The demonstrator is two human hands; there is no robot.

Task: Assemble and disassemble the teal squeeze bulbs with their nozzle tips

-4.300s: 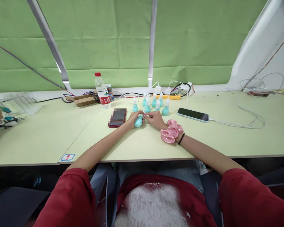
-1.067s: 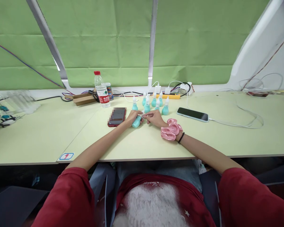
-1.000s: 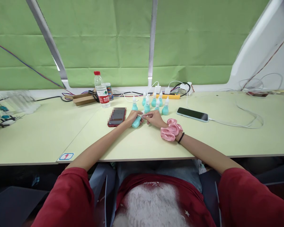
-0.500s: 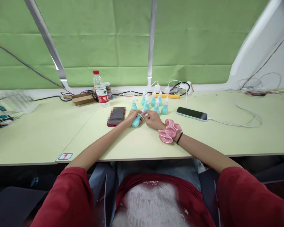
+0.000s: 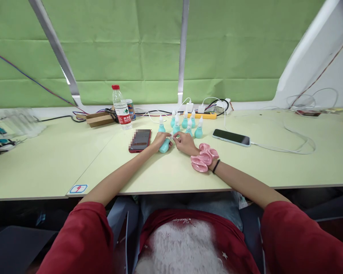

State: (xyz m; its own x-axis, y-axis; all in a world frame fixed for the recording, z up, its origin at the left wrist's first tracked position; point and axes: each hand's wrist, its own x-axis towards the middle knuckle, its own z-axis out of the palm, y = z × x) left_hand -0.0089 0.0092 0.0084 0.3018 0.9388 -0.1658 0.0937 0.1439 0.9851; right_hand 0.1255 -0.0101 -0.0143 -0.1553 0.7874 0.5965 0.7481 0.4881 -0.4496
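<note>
My left hand (image 5: 160, 140) is closed around a teal bulb nasal aspirator (image 5: 164, 147), tilted with its round end toward me. The fingers of my right hand (image 5: 185, 142) pinch at the aspirator's whitish tip (image 5: 172, 136), partly hidden between both hands. Just beyond my hands stand several more aspirators with teal bulbs and clear pointed nozzles, among them one at the left (image 5: 161, 125) and one at the right (image 5: 198, 131).
Left of my hands lies a dark phone (image 5: 140, 140); to the right a charging phone (image 5: 231, 137) trails a white cable. Further back are a water bottle (image 5: 122, 110), a can (image 5: 130, 109), a cardboard tray (image 5: 100, 119) and a yellow device (image 5: 206, 115). The table's front edge runs before me.
My right fingertips have shifted very slightly at the aspirator's tip. The left hand keeps its hold, and the standing aspirators stay in place.
</note>
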